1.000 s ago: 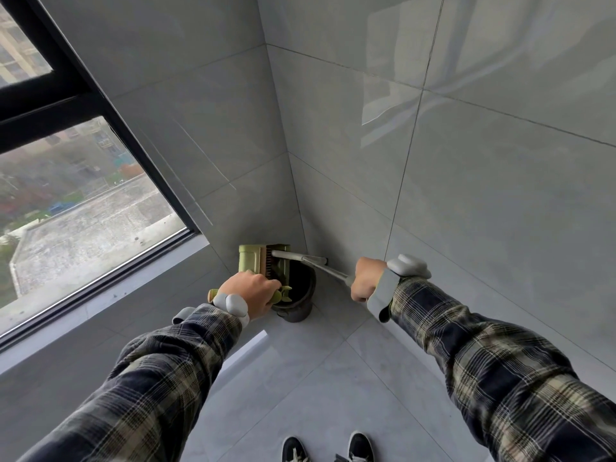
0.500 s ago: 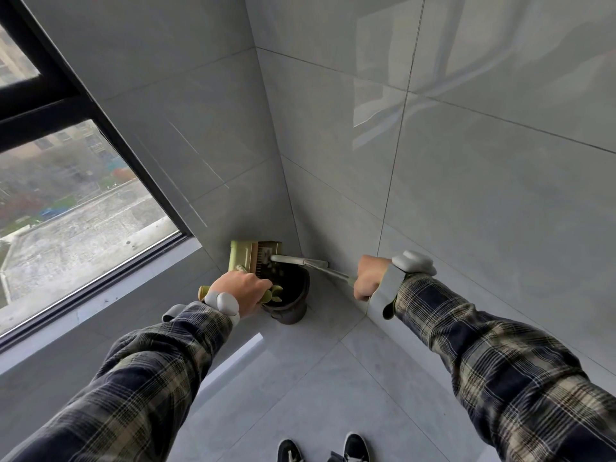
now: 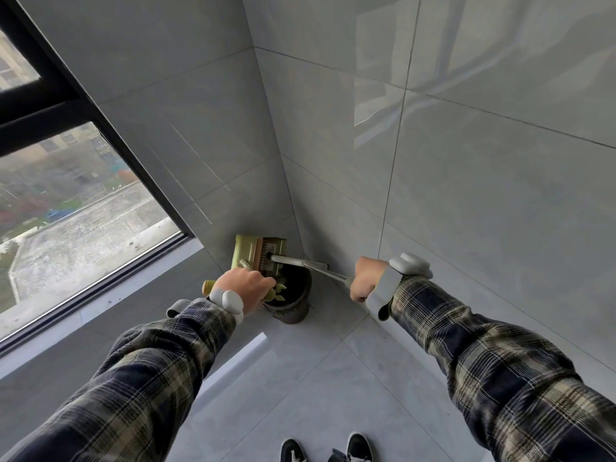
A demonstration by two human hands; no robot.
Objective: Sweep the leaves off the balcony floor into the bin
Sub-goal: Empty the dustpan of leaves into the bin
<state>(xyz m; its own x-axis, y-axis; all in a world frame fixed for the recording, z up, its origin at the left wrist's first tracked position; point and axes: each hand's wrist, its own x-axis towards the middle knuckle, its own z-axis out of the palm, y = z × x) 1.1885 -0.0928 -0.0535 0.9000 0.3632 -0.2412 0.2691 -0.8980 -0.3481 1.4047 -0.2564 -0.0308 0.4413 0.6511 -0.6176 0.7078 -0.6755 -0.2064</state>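
Two plaid-sleeved arms reach toward the far corner where the grey tiled walls meet the balcony floor [image 3: 300,378]. At the left, a black-framed window [image 3: 83,208] looks out over rooftops, with a pale sill running below it. Right of the window, the left hand [image 3: 245,290] has its fingers curled tight around the green handle of a dustpan [image 3: 248,253], the butt end of that handle poking out on the near-left side of the fist; a grey wristband [image 3: 226,301] sits on that wrist. The pan stands tipped up on the far side of the hand, its mouth over the dark bin [image 3: 293,295] in the corner. Pieces of green leaf [image 3: 279,291] show at the bin's near-left rim, just beside the left knuckles and touching or almost touching them; whether they lie inside the bin or hang from the pan I cannot tell. A broom [image 3: 266,256] has its brown bristles pressed against the pan's inner face, and its pale metal shaft runs right and nearer to the right hand [image 3: 365,280], whose fingers are wrapped closed around it. A grey wrist device [image 3: 408,264] is strapped above that cuff. At the near edge, two black shoes [image 3: 358,448] stand on the floor tiles.
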